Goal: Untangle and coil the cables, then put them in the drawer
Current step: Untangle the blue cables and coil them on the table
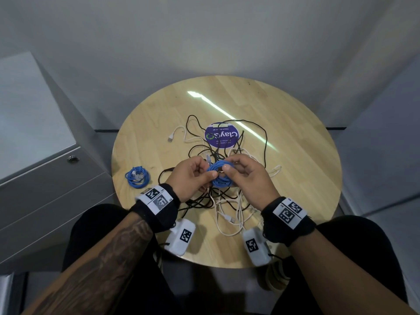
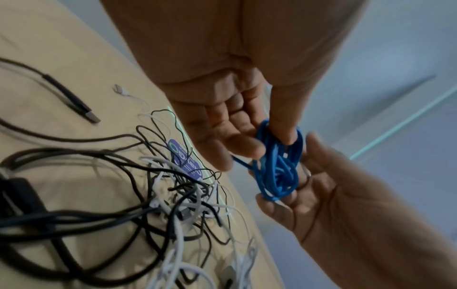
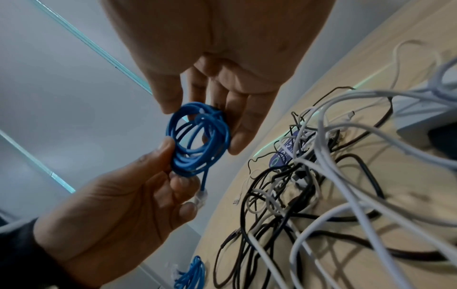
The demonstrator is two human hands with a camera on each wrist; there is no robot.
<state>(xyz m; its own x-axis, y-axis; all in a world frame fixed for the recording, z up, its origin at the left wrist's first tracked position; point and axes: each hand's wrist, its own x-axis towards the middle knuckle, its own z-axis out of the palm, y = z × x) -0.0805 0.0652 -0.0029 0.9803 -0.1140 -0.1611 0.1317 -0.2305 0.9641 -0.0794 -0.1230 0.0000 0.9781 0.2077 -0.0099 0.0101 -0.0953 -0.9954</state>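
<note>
A small coil of blue cable (image 1: 220, 176) (image 2: 279, 166) (image 3: 197, 140) is held just above the round wooden table (image 1: 295, 155). My left hand (image 1: 204, 171) (image 2: 257, 140) pinches its left side between thumb and fingers. My right hand (image 1: 234, 170) (image 3: 197, 117) pinches its right side. A clear plug (image 3: 200, 197) hangs from the coil by my left fingers. Under the hands lies a tangle of black and white cables (image 1: 227, 201) (image 2: 173, 195) (image 3: 321, 176). A second blue coil (image 1: 137, 177) (image 3: 193, 273) lies on the table to the left.
A grey drawer cabinet (image 1: 45, 178) with a lock stands left of the table, its drawers closed. A purple round sticker (image 1: 221, 135) sits on the table behind the tangle. Grey walls surround the table closely.
</note>
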